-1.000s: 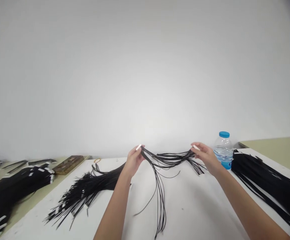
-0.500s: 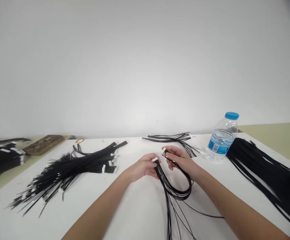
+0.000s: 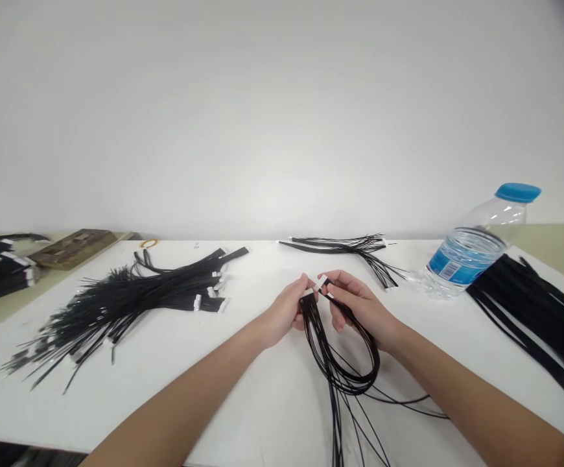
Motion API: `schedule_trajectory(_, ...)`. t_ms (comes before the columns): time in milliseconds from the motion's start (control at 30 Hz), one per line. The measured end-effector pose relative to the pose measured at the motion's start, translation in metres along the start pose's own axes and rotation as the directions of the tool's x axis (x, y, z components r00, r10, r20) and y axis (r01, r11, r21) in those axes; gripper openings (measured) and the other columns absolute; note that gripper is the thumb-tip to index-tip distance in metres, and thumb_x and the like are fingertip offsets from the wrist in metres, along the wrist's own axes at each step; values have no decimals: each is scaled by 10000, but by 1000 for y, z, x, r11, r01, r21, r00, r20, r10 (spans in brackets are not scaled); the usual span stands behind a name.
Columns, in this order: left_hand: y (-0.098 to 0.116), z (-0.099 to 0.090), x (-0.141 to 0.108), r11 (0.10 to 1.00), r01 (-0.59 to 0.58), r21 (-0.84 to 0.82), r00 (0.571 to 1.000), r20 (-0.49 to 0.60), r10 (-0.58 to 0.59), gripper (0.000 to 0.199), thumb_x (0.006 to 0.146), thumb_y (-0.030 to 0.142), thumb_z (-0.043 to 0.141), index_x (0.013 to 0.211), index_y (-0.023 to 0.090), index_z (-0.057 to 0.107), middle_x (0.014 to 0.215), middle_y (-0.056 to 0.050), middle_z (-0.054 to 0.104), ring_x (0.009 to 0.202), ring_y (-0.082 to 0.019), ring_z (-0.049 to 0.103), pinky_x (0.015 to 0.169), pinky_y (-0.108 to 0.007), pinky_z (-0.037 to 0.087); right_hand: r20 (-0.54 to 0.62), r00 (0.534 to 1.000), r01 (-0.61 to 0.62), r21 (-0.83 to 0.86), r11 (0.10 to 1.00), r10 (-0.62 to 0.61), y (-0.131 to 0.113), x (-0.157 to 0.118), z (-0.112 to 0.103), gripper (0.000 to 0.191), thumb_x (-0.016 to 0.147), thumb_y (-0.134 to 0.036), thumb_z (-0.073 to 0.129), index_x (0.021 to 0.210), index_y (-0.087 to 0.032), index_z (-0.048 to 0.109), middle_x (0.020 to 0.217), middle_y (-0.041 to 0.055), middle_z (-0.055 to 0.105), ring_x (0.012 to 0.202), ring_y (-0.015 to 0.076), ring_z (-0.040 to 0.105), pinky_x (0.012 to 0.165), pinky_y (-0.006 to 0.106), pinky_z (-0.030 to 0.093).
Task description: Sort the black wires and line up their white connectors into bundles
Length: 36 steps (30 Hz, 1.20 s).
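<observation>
A black wire harness (image 3: 360,387) hangs in a loop between my two hands, its loose wires trailing toward the near edge of the white table. My left hand (image 3: 284,312) pinches the harness by one white connector (image 3: 307,293), from which many black wires run down. In my right hand (image 3: 360,306) is the other white connector (image 3: 321,283), held between thumb and fingers. The two connectors are close together, nearly meeting; whether they touch I cannot tell. Behind the hands lies a small bunch of black wires (image 3: 345,246) with white ends.
A big pile of black wire harnesses (image 3: 136,292) lies on the left. To the right a water bottle (image 3: 471,250) with a blue cap stands beside more black cables (image 3: 535,311). A wooden board (image 3: 75,248) and a yellow ring (image 3: 149,243) are at the back left.
My hands have come closer together, bringing the two connectors nearly end to end. The view has tilted, so the table appears higher and the bottle farther right.
</observation>
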<state>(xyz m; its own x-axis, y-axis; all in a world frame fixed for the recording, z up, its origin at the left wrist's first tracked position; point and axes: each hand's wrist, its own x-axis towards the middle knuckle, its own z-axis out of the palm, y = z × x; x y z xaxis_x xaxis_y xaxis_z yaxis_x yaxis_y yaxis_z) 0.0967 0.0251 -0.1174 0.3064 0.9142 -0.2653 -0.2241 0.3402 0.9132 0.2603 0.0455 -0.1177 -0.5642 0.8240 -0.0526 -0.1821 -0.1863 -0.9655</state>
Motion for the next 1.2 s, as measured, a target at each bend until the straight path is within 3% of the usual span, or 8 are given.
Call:
schedule_trajectory(67, 0, -2, 1, 999, 11, 33, 1000, 1, -11, 364, 807, 544, 473, 784, 182, 447, 607, 65, 338, 367, -2, 204, 352, -140, 144, -26, 1000, -9, -24, 1000, 9, -2, -2, 3, 268, 826, -421, 561, 1007, -230, 509, 591, -66, 494, 393, 53, 471, 404, 173, 326)
schedule_trajectory(200, 2, -5, 0, 997, 9, 74, 1000, 11, -10, 194, 790, 379, 532, 850, 202, 478, 630, 52, 411, 359, -34, 335, 335, -167, 258, -41, 999, -29, -48, 998, 27, -4, -3, 4, 238, 834, -416, 559, 977, -232, 512, 600, -64, 498, 409, 57, 493, 423, 175, 370)
schedule_trajectory(400, 5, -5, -1, 968, -53, 244, 999, 10, 52, 69, 723, 228, 488, 763, 174, 503, 601, 46, 414, 303, -47, 354, 277, -190, 265, 37, 999, 8, -124, 992, -4, -4, -4, 2, 244, 828, -435, 554, 956, -229, 523, 871, -25, 551, 440, 47, 518, 486, 238, 477)
schedule_trajectory(533, 5, -2, -5, 955, -98, 279, 994, -20, 107, 192, 799, 335, 464, 719, 167, 512, 570, 45, 402, 327, -42, 315, 283, -180, 191, 42, 998, 46, -254, 966, -37, 0, -4, 4, 295, 839, -457, 521, 1049, -249, 509, 889, -22, 542, 434, 62, 543, 462, 240, 460)
schedule_trajectory(700, -1, -1, -3, 925, -208, 319, 968, -70, 242, 363, 763, 458, 596, 620, 134, 512, 533, 38, 421, 448, -38, 347, 399, -159, 239, -10, 998, 52, -383, 922, -61, 1, -5, 7, 344, 839, -477, 509, 1094, -246, 506, 819, -19, 576, 427, 73, 544, 463, 227, 421)
schedule_trajectory(900, -6, -13, 7, 958, -219, 183, 943, -212, 256, 398, 760, 548, 557, 703, 157, 516, 487, 47, 427, 386, -50, 332, 368, -178, 217, -12, 999, -42, -413, 910, 41, 4, -1, -5, 383, 806, -507, 530, 1029, -196, 540, 621, -36, 503, 440, 77, 457, 440, 218, 391)
schedule_trajectory(1100, 0, -22, 10, 965, -262, -5, 896, -374, 242, 429, 729, 601, 557, 808, 191, 460, 516, 75, 410, 345, -53, 355, 312, -164, 211, -160, 977, 23, -572, 820, -139, 0, 0, -19, 359, 676, -448, 685, 911, -206, 563, 631, -29, 499, 472, 76, 403, 425, 205, 340)
schedule_trajectory(1200, 2, -19, 10, 959, -276, -63, 887, -401, 229, 433, 731, 603, 556, 791, 191, 440, 506, 80, 390, 351, -48, 357, 314, -156, 228, -158, 988, -104, -653, 751, 0, -10, -6, -21, 336, 676, -493, 672, 692, -186, 536, 536, -28, 464, 425, 78, 402, 390, 207, 314)
